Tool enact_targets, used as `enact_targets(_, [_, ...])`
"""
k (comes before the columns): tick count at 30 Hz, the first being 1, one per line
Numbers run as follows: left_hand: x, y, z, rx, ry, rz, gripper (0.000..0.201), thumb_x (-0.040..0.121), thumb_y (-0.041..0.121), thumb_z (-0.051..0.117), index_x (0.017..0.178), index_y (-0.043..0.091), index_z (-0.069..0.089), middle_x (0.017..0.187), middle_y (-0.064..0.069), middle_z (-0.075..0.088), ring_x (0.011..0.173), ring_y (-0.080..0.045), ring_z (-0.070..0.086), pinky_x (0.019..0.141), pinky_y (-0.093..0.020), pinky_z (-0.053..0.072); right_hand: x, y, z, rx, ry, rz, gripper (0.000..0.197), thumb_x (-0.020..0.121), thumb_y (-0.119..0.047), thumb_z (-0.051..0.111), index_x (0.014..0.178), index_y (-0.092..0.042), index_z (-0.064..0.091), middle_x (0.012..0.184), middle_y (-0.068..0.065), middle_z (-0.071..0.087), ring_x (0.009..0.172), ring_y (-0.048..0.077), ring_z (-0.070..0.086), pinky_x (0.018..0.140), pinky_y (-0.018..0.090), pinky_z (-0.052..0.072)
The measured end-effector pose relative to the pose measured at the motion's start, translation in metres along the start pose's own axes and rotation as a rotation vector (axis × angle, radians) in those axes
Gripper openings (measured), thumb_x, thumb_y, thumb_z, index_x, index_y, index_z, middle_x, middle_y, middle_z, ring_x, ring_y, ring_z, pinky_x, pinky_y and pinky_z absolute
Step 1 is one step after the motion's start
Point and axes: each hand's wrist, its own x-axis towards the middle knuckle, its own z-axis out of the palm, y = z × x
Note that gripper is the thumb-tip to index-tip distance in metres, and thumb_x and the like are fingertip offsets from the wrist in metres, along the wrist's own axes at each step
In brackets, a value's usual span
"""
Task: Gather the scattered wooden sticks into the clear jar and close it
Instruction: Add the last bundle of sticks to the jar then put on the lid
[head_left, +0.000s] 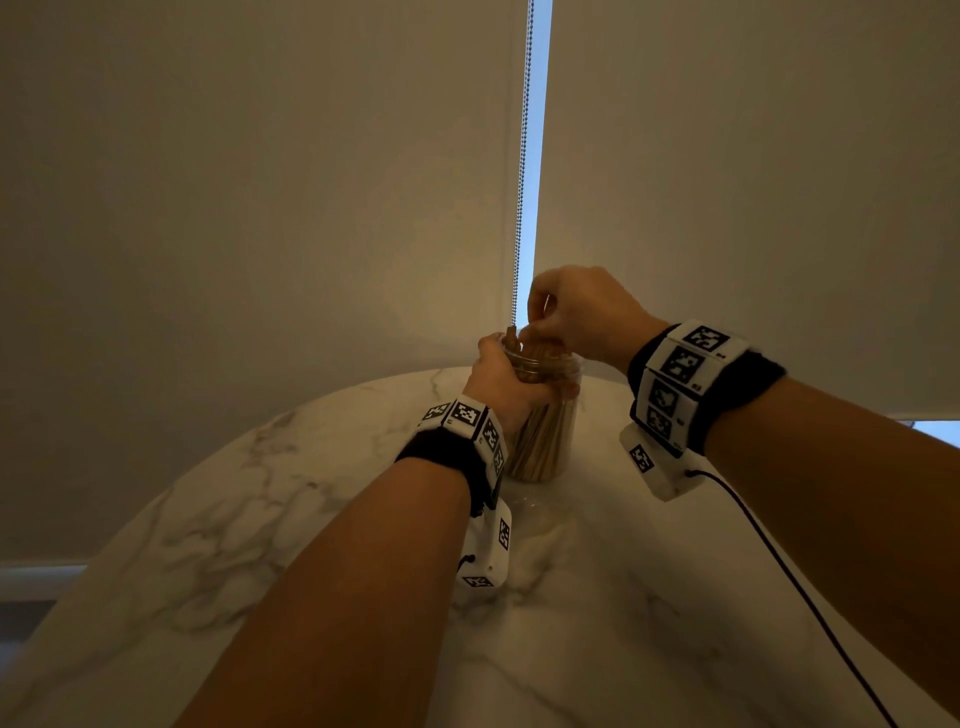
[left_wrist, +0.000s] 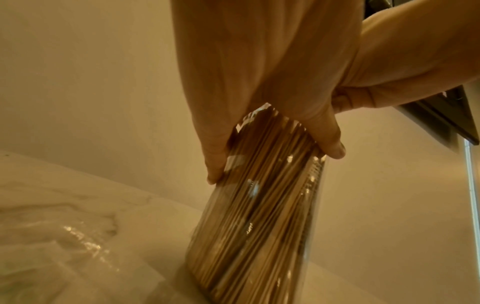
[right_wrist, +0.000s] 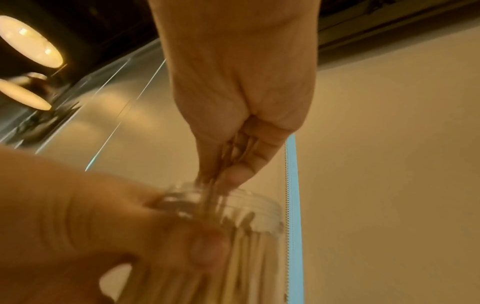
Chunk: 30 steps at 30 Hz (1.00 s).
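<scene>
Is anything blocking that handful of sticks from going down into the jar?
Nothing visible blocks it. The clear plastic jar stands uncapped on the white marble table, gripped by the left hand. The right hand pinches thin wooden sticks right at its open mouth. The jar is already crowded with sticks.

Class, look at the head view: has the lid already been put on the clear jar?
No: the clear jar is open at the mouth, and the right hand pinches wooden sticks going into it while the left hand grips its neck.
</scene>
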Motion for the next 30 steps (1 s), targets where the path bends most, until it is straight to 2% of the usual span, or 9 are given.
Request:
enact_targets(4, [0.0, -0.001, 0.0, -0.015, -0.001, -0.009, 0.106, 0.071, 0.029, 0.089, 0.149, 0.015, 0.018, 0.117, 0.005, 0.055, 0.111, -0.017, 0.058, 0.085, -0.026, 0.046, -0.002, -0.004, 0.007, -0.082, -0.151, -0.024, 0.022, 0.091, -0.035, 0.068, 0.097, -0.016, 0.079, 0.09, 0.0, 0.073, 0.081, 0.013, 0.061, 0.062, 0.018, 0.039])
enact_targets(8, [0.003, -0.003, -0.001, 0.006, -0.013, 0.002, 0.109, 0.069, 0.034, 0.09, 0.149, 0.015, 0.019, 0.13, -0.001, 0.055, 0.118, -0.022, 0.057, 0.091, -0.03, 0.049, 0.006, -0.005, -0.014, 0.247, -0.314, 0.138, 0.016, 0.088, -0.019, 0.072, 0.103, -0.016, 0.075, 0.102, 0.003, 0.072, 0.096, 0.018, 0.067, 0.088, 0.032, 0.055])
enact_targets(10, [0.002, -0.003, -0.001, 0.002, -0.01, 0.01, 0.109, 0.067, 0.036, 0.091, 0.148, 0.016, 0.02, 0.131, 0.0, 0.054, 0.119, -0.02, 0.056, 0.094, -0.03, 0.048, 0.007, -0.004, -0.019, 0.368, -0.212, 0.141, 0.016, 0.083, -0.012, 0.078, 0.098, -0.011, 0.072, 0.093, 0.008, 0.075, 0.083, 0.017, 0.073, 0.074, 0.027, 0.06])
enact_targets(12, [0.002, -0.004, 0.0, -0.003, -0.004, 0.021, 0.111, 0.065, 0.037, 0.091, 0.148, 0.016, 0.02, 0.131, 0.0, 0.054, 0.12, -0.02, 0.056, 0.099, -0.034, 0.049, 0.007, -0.003, -0.015, 0.214, -0.107, 0.097, 0.013, 0.082, -0.018, 0.08, 0.09, -0.012, 0.072, 0.08, 0.002, 0.076, 0.061, 0.007, 0.069, 0.054, 0.016, 0.049])
enact_targets(13, [0.002, -0.005, 0.0, -0.005, -0.003, 0.024, 0.111, 0.065, 0.037, 0.092, 0.148, 0.017, 0.02, 0.132, 0.0, 0.054, 0.119, -0.02, 0.056, 0.101, -0.036, 0.05, 0.007, -0.003, -0.011, 0.124, -0.068, 0.075, 0.01, 0.084, -0.022, 0.077, 0.087, -0.014, 0.073, 0.077, -0.001, 0.076, 0.056, 0.004, 0.064, 0.052, 0.016, 0.043])
enact_targets(18, [0.005, -0.009, 0.001, -0.014, 0.007, 0.034, 0.116, 0.058, 0.044, 0.093, 0.146, 0.02, 0.022, 0.129, 0.0, 0.056, 0.115, -0.019, 0.06, 0.099, -0.04, 0.053, 0.004, 0.0, 0.005, 0.031, 0.084, 0.075, 0.025, 0.098, -0.017, 0.049, 0.099, -0.009, 0.073, 0.094, 0.002, 0.073, 0.072, 0.014, 0.059, 0.063, 0.024, 0.041])
enact_targets(24, [0.007, -0.011, 0.001, 0.0, 0.014, 0.037, 0.114, 0.061, 0.041, 0.093, 0.146, 0.019, 0.022, 0.131, -0.001, 0.055, 0.117, -0.018, 0.058, 0.101, -0.037, 0.052, 0.003, 0.004, 0.006, 0.19, 0.286, 0.099, 0.015, 0.089, -0.015, 0.055, 0.097, -0.016, 0.068, 0.087, -0.005, 0.067, 0.081, 0.017, 0.064, 0.072, 0.033, 0.054])
enact_targets(27, [0.007, -0.011, 0.001, -0.01, 0.014, 0.028, 0.11, 0.062, 0.039, 0.093, 0.145, 0.018, 0.023, 0.129, 0.0, 0.055, 0.115, -0.018, 0.059, 0.099, -0.036, 0.052, -0.001, -0.003, 0.005, 0.238, 0.174, 0.071, 0.016, 0.096, -0.026, 0.055, 0.108, -0.019, 0.063, 0.092, -0.004, 0.065, 0.074, 0.011, 0.06, 0.067, 0.028, 0.05])
enact_targets(30, [0.009, -0.013, 0.001, -0.031, 0.011, 0.021, 0.104, 0.063, 0.035, 0.093, 0.14, 0.017, 0.027, 0.126, -0.003, 0.058, 0.113, -0.022, 0.061, 0.097, -0.041, 0.054, -0.002, -0.006, 0.013, 0.007, -0.137, 0.027, 0.024, 0.099, -0.034, 0.055, 0.111, -0.019, 0.071, 0.104, 0.001, 0.068, 0.087, 0.014, 0.059, 0.07, 0.023, 0.042])
